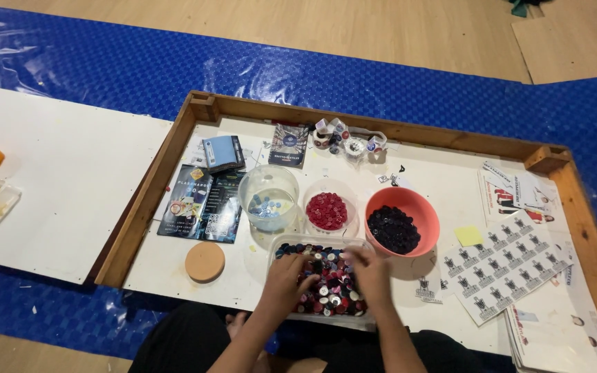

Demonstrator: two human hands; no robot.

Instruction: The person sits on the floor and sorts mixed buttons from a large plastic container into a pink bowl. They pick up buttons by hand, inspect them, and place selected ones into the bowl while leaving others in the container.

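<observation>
Looking down, we saw our left hand (286, 275) and right hand (369, 274) resting in a clear tub (279, 243) of mixed buttons (326, 287) on the white tray floor | fingers curled into the buttons, any pinch untellable | orange bowl (419, 207) of dark buttons, small bowl of red buttons (326, 211) and clear bowl (268, 197) just behind.

the far side of the clear tray (281, 243) is blocked by three bowls (402, 220); open board (167, 266) is left around the cork disc (205, 262).
</observation>
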